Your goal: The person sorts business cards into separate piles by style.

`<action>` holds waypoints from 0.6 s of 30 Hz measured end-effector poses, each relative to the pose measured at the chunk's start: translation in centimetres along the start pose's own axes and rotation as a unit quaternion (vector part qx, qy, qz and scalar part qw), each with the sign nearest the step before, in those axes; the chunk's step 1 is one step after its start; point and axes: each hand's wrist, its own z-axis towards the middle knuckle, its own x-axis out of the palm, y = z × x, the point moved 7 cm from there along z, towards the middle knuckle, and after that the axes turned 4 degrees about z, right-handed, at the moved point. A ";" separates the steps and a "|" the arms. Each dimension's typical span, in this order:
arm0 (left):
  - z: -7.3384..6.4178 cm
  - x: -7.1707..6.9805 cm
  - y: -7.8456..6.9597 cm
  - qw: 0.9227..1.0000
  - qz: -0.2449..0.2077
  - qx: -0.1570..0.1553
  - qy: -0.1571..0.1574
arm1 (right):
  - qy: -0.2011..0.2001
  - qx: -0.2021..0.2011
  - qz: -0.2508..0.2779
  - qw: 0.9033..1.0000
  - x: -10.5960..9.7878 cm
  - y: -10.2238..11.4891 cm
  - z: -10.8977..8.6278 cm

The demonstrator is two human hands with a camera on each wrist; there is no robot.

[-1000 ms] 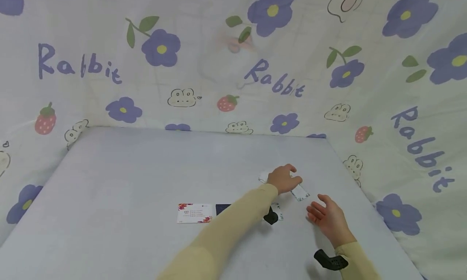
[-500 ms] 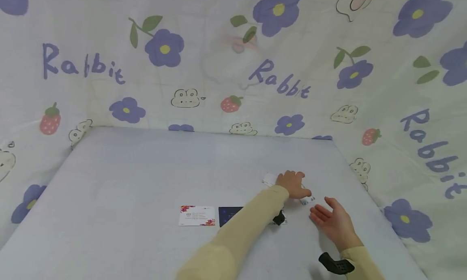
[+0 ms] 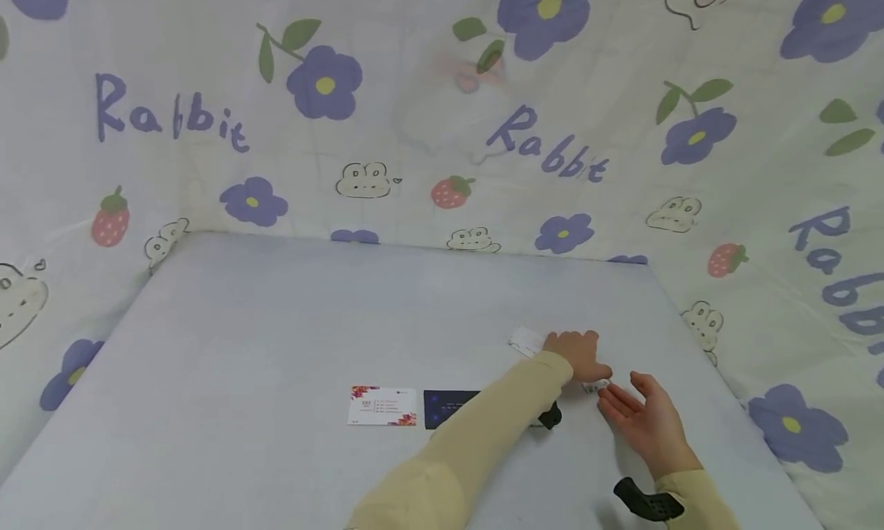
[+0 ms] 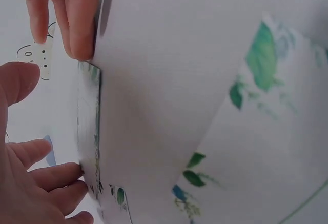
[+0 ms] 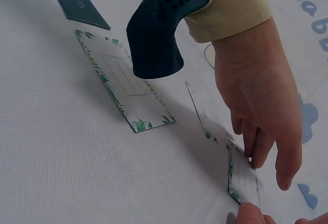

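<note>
In the head view my left hand (image 3: 576,353) reaches across to the right, palm down over a white card with a green leaf border (image 3: 596,386). Most of that card is hidden beneath it. My right hand (image 3: 649,423) is beside the card's near end, fingers straight, thumb apart. In the left wrist view my left fingertips (image 4: 77,172) touch the leaf-bordered card (image 4: 89,126) at one end, while my right fingers (image 4: 82,39) meet the other. The right wrist view shows the same card (image 5: 241,178) between both hands, and my left thumb stands away from it.
A white card with red flowers (image 3: 382,406) and a dark blue card (image 3: 445,409) lie left of my forearm. Another leaf-bordered card (image 5: 125,80) lies by the wrist, and one more white card (image 3: 525,340) lies behind my left hand. Patterned fabric (image 3: 387,131) surrounds the table.
My left hand has moved right and a little nearer, covering more of the leaf-bordered card and closing on my right hand. The head view has turned slightly left.
</note>
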 end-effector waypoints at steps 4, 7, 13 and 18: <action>-1.2 -1.2 -0.3 1.000 -0.017 0.000 0.006 | 0.003 0.005 0.013 1.000 0.0 0.0 0.3; -1.5 -1.6 -0.4 1.000 -0.030 -0.001 0.005 | 0.004 0.009 0.025 1.000 -0.2 0.1 0.5; -1.3 -1.9 -0.2 0.999 -0.031 -0.013 -0.030 | -0.012 0.007 0.045 0.999 -0.6 -0.3 0.9; -1.4 -2.5 0.1 0.997 -0.065 -0.037 -0.035 | -0.016 0.000 0.050 0.999 -0.6 -0.4 1.0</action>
